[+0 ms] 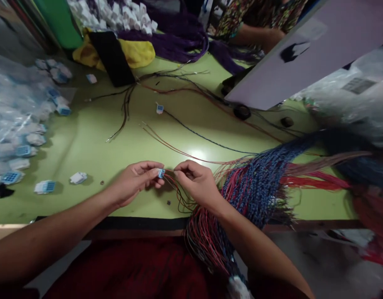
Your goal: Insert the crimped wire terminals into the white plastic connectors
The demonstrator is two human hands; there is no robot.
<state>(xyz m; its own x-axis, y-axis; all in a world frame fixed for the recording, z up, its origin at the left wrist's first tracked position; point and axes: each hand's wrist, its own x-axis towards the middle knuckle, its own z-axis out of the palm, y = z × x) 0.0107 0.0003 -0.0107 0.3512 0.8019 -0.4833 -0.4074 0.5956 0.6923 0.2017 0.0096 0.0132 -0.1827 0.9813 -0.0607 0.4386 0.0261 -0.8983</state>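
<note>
Between the thumb and fingers of my left hand (137, 182) is a small blue-and-white wire connector (161, 173). Several thin wires (179, 193), red and dark, run out of it toward the right. My right hand (196, 180) pinches a thin wire (169, 170) close to the connector's right side; whether its tip is inside the connector is too small to tell. Under and beside my right forearm lies a thick bundle of blue twisted and red wires (254, 187), part of it hanging over the table's front edge.
Loose connectors (45, 187) and a plastic bag of connectors (13, 120) are on the left. One wired connector (159, 109) lies mid-table. Dark wires (127, 93) spread behind it. A pale slanted panel (285, 58) stands at right; another person's arm (256, 37) is beyond.
</note>
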